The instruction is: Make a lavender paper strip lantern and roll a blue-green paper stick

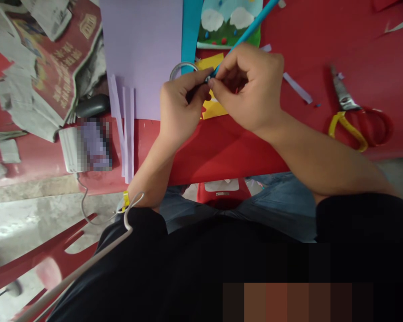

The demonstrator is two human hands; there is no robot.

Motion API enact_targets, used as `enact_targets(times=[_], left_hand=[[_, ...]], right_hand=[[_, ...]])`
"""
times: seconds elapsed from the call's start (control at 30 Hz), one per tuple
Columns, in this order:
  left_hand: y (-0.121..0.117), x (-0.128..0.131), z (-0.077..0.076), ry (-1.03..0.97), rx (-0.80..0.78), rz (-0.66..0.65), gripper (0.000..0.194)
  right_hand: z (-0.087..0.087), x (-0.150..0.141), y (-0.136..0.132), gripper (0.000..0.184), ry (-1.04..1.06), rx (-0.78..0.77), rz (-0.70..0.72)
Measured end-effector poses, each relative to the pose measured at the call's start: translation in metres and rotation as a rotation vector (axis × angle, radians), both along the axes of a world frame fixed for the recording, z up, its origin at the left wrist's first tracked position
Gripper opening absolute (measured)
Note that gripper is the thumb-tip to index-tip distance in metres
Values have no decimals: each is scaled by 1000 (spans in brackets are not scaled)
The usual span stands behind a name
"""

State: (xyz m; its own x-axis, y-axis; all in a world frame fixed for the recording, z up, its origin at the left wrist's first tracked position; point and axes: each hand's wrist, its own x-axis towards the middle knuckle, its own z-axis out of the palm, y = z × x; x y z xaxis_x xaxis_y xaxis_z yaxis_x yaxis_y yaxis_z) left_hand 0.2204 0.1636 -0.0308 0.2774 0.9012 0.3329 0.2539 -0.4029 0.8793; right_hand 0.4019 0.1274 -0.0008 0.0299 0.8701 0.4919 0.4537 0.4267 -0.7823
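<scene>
A thin blue rod [255,25], perhaps rolled paper, slants up to the right from between my hands. My right hand [253,89] pinches it close to its lower end with thumb and forefinger. At that same end, the fingertips of my left hand [183,105] are closed on the tip, where a small whitish bit shows. The exact contact is partly hidden by the fingers. Beneath the hands lies a yellow paper piece [216,111]. Behind my left hand, the rim of a roll of tape [183,65] is visible.
Purple sheets [143,44], purple strips [129,138] and a painted picture [230,22] lie on the red table [215,152]. Scissors [349,105] rest at right. Newspaper [63,62], a black mouse-shaped object [93,106] and a cabled white box [72,150] are left.
</scene>
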Motion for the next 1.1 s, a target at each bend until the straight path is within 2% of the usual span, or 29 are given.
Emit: enact_targets(times=[0.13, 0.33, 0.57, 0.7, 0.8, 1.0, 1.1], left_hand=[[-2, -3, 5, 5, 25, 14, 31], [-2, -4, 5, 14, 52, 2, 29], [4, -3, 7, -135, 56, -29, 22], [5, -3, 13, -151, 37, -22, 27], [4, -4, 15, -173, 23, -31, 25], [1, -4, 12, -131, 6, -1, 21], [3, -4, 7, -149, 24, -33, 26]], right_hand=[[4, 0, -1, 19, 39, -27, 11], [-1, 1, 2, 17, 114, 12, 53], [7, 4, -1, 16, -27, 83, 103], [1, 4, -1, 9, -74, 120, 59], [-4, 5, -1, 10, -90, 173, 61], [-5, 5, 0, 19, -42, 232, 95], [-7, 5, 2, 21, -57, 219, 108]])
